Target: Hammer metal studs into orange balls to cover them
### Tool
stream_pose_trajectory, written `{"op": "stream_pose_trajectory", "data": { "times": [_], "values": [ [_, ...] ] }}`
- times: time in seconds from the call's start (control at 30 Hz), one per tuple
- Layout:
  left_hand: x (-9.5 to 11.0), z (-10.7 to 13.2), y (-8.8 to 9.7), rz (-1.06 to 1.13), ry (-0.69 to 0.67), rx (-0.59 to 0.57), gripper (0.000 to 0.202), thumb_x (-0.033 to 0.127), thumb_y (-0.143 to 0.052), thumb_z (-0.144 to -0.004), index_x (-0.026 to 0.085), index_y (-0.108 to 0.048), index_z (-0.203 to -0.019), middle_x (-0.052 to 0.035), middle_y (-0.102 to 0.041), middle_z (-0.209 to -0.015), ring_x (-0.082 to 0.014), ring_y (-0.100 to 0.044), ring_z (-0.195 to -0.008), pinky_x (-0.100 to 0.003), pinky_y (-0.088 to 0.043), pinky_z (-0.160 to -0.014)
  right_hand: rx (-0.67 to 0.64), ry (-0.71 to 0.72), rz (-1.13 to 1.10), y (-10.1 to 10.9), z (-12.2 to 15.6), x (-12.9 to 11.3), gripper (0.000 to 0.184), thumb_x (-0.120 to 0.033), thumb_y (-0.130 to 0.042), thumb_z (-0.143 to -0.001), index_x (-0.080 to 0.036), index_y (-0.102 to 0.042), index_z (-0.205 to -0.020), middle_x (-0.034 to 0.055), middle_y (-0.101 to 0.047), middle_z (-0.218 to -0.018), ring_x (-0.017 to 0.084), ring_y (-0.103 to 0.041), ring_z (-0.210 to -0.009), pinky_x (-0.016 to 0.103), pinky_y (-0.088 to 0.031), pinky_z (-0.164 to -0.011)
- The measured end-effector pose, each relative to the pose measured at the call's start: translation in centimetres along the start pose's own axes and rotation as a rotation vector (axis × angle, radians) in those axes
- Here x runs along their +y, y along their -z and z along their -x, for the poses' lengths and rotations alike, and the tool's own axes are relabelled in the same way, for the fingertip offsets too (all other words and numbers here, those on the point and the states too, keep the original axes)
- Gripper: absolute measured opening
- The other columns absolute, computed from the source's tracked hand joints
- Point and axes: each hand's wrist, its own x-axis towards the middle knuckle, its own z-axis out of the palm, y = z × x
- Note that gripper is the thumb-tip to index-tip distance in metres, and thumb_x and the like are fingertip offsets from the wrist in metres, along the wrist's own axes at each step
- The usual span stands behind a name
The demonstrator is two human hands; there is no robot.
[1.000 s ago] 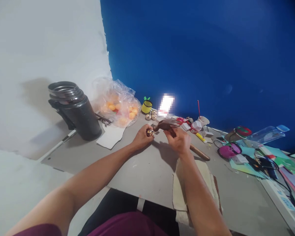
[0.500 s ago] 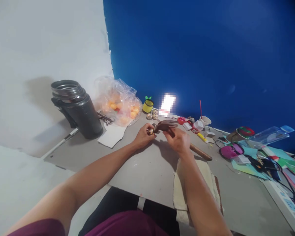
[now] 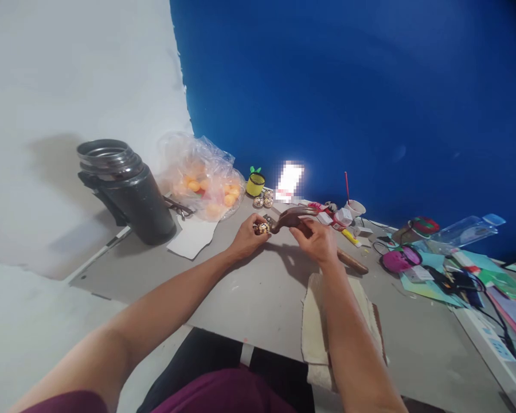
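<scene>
Grasping a hammer, partly hidden by right hand, left hand pinching half-covered patterned ball

The right fingers are now slightly more to the right and a little higher than one second ago. The hammer goes together with them: its claw tips are nearer to the small white box, its striking end sits somewhat lower, and its wooden handle ends slightly higher. In the left fingers, the speckled round piece appears turned, and it shows a lighter side.
</scene>
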Motion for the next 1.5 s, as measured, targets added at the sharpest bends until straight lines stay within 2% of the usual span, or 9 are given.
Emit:
{"op": "stream_pose_trajectory", "data": {
  "times": [0.2,0.37,0.63,0.87,0.97,1.1,1.3,1.4,1.5],
  "values": [
    [0.2,0.1,0.0,-0.127,-0.019,-0.015,0.026,0.023,-0.069,-0.07,0.021,-0.06,-0.094,0.0008,-0.066,-0.087,-0.0156,-0.058,-0.075,-0.031,-0.051,-0.073,0.037,-0.131,0.176,0.5,-0.7,3.8,0.039,-0.059,-0.069,-0.084,-0.023,-0.08,-0.092,0.0071,-0.075,-0.079,0.024,-0.065,-0.072,0.032,-0.042,-0.065],
    [0.0,0.2,0.1,-0.157,-0.035,-0.046,0.026,0.024,-0.07,-0.072,0.021,-0.061,-0.096,-0.0012,-0.069,-0.093,-0.0166,-0.06,-0.077,-0.033,-0.052,-0.078,-0.071,-0.167,0.259,-0.5,-0.8,6.0,0.023,-0.04,-0.068,-0.086,-0.025,-0.08,-0.098,0.0075,-0.078,-0.096,0.023,-0.066,-0.084,0.031,-0.039,-0.068],
    [-0.3,0.2,-0.1,-0.193,-0.047,-0.052,0.029,0.024,-0.07,-0.072,0.021,-0.061,-0.099,-0.0011,-0.069,-0.095,-0.0171,-0.06,-0.078,-0.033,-0.052,-0.079,-0.208,-0.153,0.275,-1.6,-0.4,6.6,0.023,-0.033,-0.075,-0.083,-0.025,-0.078,-0.105,0.0064,-0.075,-0.103,0.022,-0.065,-0.094,0.03,-0.04,-0.077],
    [-0.1,0.3,-0.2,-0.201,-0.042,-0.067,0.029,0.025,-0.069,-0.073,0.022,-0.06,-0.101,-0.0011,-0.068,-0.096,-0.0174,-0.061,-0.078,-0.032,-0.051,-0.079,-0.253,-0.023,0.212,-2.3,-0.5,7.5,0.017,-0.028,-0.074,-0.082,-0.02,-0.078,-0.097,0.0062,-0.072,-0.095,0.022,-0.061,-0.096,0.031,-0.041,-0.084],
    [-0.1,0.3,-0.2,-0.202,-0.038,-0.072,0.03,0.024,-0.069,-0.072,0.021,-0.06,-0.101,-0.0012,-0.068,-0.098,-0.0171,-0.061,-0.079,-0.032,-0.051,-0.079,-0.204,-0.03,0.139,-2.6,-0.5,7.7,0.018,-0.029,-0.07,-0.086,-0.019,-0.079,-0.098,0.0073,-0.073,-0.096,0.022,-0.063,-0.094,0.034,-0.044,-0.086],
    [0.0,0.3,-0.1,-0.176,-0.03,-0.074,0.03,0.025,-0.067,-0.073,0.021,-0.06,-0.102,-0.0007,-0.068,-0.094,-0.017,-0.06,-0.078,-0.031,-0.05,-0.077,-0.049,-0.03,0.006,-2.7,-0.7,7.5,0.025,-0.032,-0.058,-0.092,-0.017,-0.078,-0.094,0.0101,-0.075,-0.095,0.025,-0.066,-0.093,0.038,-0.047,-0.089],
    [-0.1,0.2,0.1,-0.168,-0.031,-0.058,0.031,0.021,-0.063,-0.071,0.021,-0.059,-0.102,-0.0001,-0.065,-0.092,-0.0159,-0.056,-0.074,-0.031,-0.048,-0.074,0.052,-0.029,-0.056,-2.8,-0.8,5.7,0.027,-0.032,-0.054,-0.093,-0.017,-0.076,-0.088,0.0093,-0.074,-0.088,0.024,-0.065,-0.09,0.038,-0.048,-0.09],
    [-0.3,0.1,0.1,-0.157,-0.053,-0.067,0.03,0.018,-0.06,-0.069,0.02,-0.059,-0.1,-0.0006,-0.065,-0.091,-0.0163,-0.055,-0.074,-0.031,-0.047,-0.072,0.073,0.047,-0.061,-3.4,-0.6,3.9,0.027,-0.032,-0.053,-0.097,-0.018,-0.076,-0.092,0.0091,-0.074,-0.089,0.024,-0.064,-0.09,0.037,-0.048,-0.09],
    [-0.2,0.0,0.2,-0.143,-0.074,-0.073,0.027,0.018,-0.058,-0.07,0.02,-0.059,-0.097,-0.0007,-0.064,-0.089,-0.0165,-0.055,-0.076,-0.031,-0.047,-0.074,0.07,0.173,-0.055,-4.6,-0.1,1.8,0.024,-0.028,-0.054,-0.099,-0.018,-0.075,-0.104,0.0116,-0.074,-0.102,0.025,-0.063,-0.1,0.038,-0.048,-0.096]
  ]
}}
